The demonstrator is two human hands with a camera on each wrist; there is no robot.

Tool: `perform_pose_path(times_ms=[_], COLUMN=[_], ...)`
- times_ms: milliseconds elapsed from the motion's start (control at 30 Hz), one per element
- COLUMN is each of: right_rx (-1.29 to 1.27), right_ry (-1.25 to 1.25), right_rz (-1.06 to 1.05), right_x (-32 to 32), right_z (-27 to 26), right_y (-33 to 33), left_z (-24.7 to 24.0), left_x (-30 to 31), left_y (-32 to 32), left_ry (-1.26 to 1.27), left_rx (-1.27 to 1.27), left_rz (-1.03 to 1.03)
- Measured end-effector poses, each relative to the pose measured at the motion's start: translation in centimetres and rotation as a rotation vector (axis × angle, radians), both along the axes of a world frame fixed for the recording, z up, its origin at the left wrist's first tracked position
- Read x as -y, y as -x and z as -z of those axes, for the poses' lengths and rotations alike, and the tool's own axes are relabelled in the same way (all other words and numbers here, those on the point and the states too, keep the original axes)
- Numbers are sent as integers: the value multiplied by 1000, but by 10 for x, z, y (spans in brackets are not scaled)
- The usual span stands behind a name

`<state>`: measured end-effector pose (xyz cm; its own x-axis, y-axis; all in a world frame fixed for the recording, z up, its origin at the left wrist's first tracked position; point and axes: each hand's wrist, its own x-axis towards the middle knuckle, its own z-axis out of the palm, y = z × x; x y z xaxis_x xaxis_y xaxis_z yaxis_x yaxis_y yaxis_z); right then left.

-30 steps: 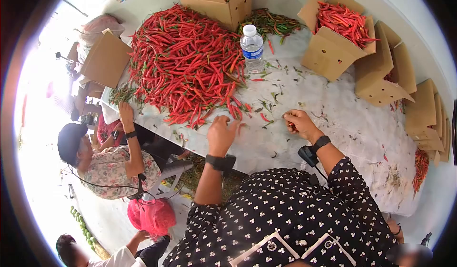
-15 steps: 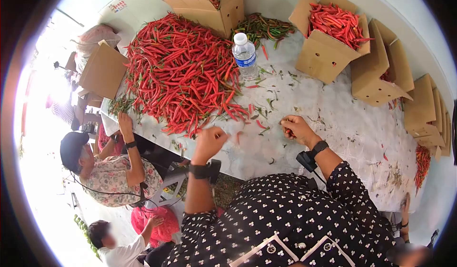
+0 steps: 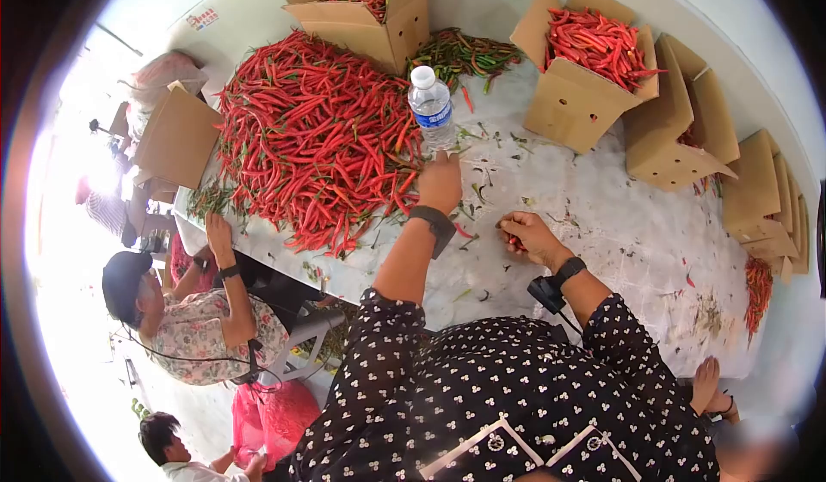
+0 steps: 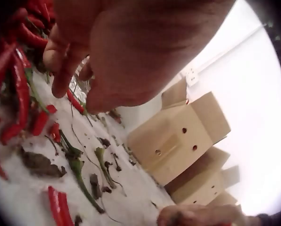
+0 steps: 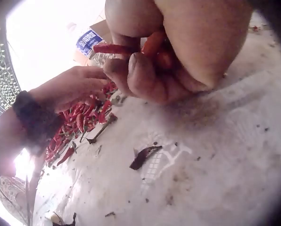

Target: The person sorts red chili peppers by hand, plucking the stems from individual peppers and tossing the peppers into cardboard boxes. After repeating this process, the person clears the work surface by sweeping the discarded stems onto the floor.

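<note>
My left hand (image 3: 440,183) reaches over the table at the right edge of a big heap of red chilies (image 3: 310,147), right by the foot of a clear water bottle (image 3: 432,110). In the left wrist view its fingers point down, loosely spread, and a single red chili (image 4: 76,101) shows past the fingertips. My right hand (image 3: 535,238) is held low over the table farther right. Its curled fingers grip several red chilies (image 5: 154,47), one of which sticks out past the fingertips in the right wrist view.
Bits of stem and dry leaf (image 4: 77,179) lie scattered over the white-covered table (image 3: 602,250). Open cardboard boxes (image 3: 568,108) of chilies line the back and right, with green-and-red chilies (image 3: 465,55) behind the bottle. Another person (image 3: 185,310) sits at the left edge.
My left hand has gone from the near edge of the heap first back and left, then forward and right to the bottle's foot. My right hand keeps its grip, almost still.
</note>
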<state>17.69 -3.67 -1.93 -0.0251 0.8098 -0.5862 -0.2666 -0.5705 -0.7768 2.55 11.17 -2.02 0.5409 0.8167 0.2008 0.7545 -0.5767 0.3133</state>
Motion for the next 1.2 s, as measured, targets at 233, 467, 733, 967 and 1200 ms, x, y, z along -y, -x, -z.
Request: perform_pose_path(times_ms=[233,467,733,967,1200], right_rx=[-115,-210,-235,-81,-13], right_ry=[-50,-27,-99,-81,-55], right_rz=[9,83,61,-60,-88], right_x=[-2,-2,8,8,6], right_z=[11,3,-2,10,-3], right_y=[-7,-7,-5,-6,-2], left_z=[4,-24,-11,-12,-6], left_x=[32,62,111,111,111], left_y=[21,66,52,23,17], left_ry=[187,433,477,491,612], left_rx=[162,381,412,483,544], left_rz=[159,-1,151,168,107])
